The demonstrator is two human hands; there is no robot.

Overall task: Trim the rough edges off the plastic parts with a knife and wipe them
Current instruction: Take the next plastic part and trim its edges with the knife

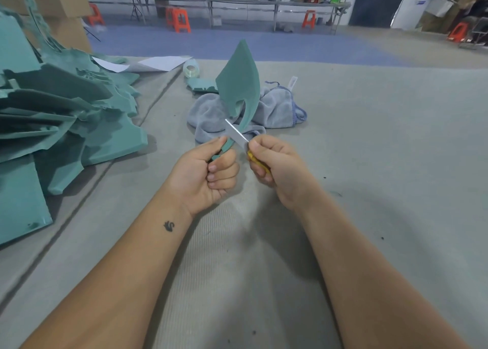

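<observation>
**Trimming: blade at stem of green part**

Hidden: the knife (239, 137) handle is mostly buried in the right hand (274, 167); only a yellow sliver and the bare blade show. The lower stem of the green plastic part (237, 84) disappears inside the left hand (204, 174).

Pose: left hand fisted around the stem, part held upright over the grey cloth (274, 108). Right hand gripping the knife, thumb on top, blade angled up-left, meeting the stem just above the left fist.

Left of the cloth: pile of green parts (60, 116), partly cut off by frame edge. Behind it: tape roll (190, 68).

No legible writing.
</observation>
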